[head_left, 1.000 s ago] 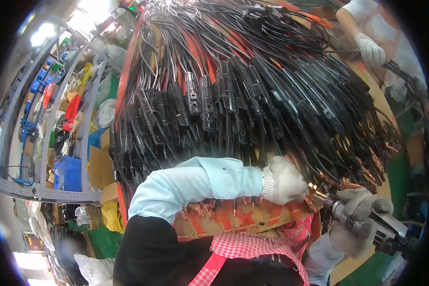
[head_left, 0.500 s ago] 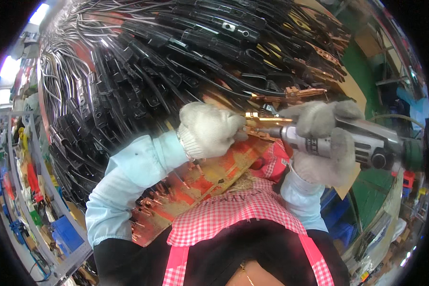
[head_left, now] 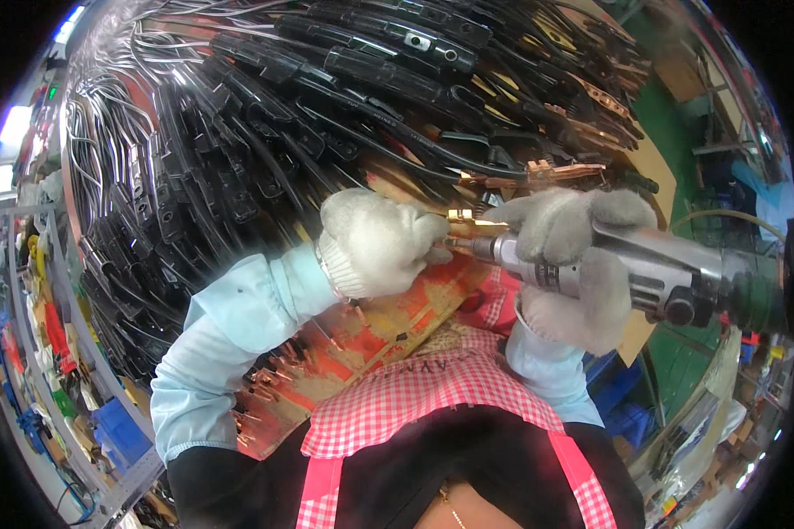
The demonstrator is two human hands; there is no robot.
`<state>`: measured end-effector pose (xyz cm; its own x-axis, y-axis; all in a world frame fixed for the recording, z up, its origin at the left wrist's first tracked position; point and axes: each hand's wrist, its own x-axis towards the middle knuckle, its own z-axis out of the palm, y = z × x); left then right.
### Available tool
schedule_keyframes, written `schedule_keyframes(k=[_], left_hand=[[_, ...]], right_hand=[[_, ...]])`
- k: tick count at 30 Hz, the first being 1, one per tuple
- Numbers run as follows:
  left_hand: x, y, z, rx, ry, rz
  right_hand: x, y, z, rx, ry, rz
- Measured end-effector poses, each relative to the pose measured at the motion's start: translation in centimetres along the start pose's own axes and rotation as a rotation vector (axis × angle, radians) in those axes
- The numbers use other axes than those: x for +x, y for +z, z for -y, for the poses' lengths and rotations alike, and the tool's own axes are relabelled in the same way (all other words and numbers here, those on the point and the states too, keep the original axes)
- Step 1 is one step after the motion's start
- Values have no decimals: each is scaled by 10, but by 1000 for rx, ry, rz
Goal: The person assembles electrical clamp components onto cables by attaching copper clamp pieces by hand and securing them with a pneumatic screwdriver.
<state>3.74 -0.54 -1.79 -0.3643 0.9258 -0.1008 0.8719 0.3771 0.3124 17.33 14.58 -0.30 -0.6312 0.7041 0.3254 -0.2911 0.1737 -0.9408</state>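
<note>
In a white knit glove, my left hand is closed with its fingertips pinched at a small brass-coloured metal piece. The glove hides most of what lies between those fingers. My right hand, also gloved, is wrapped round a silver power screwdriver, lying nearly level with its nose to the left. Its thin bit reaches to my left fingertips, just below the brass-coloured piece; whether it touches a screw cannot be seen. Beyond the hands lies a copper-coloured clamp on a black cable.
A large heap of black cables with black plastic handles covers the far side. Near me is a worn red-and-yellow board with small copper-coloured pins at its left. Cardboard lies right, over green floor. Shelving stands left.
My right hand and the power screwdriver have moved left, bringing the bit closer against my left fingertips. My left hand has shifted slightly left and still pinches the piece.
</note>
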Motion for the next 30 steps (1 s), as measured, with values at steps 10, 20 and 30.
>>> schedule_keyframes(k=[10,20,30], left_hand=[[0,2,-4,-36,-6,-51],[-1,7,-2,-24,-36,-38],[-2,12,3,-34,32,-94]], right_hand=[[29,6,-5,510,-205,480],[23,10,-3,453,-123,464],[16,16,19,425,4,404]])
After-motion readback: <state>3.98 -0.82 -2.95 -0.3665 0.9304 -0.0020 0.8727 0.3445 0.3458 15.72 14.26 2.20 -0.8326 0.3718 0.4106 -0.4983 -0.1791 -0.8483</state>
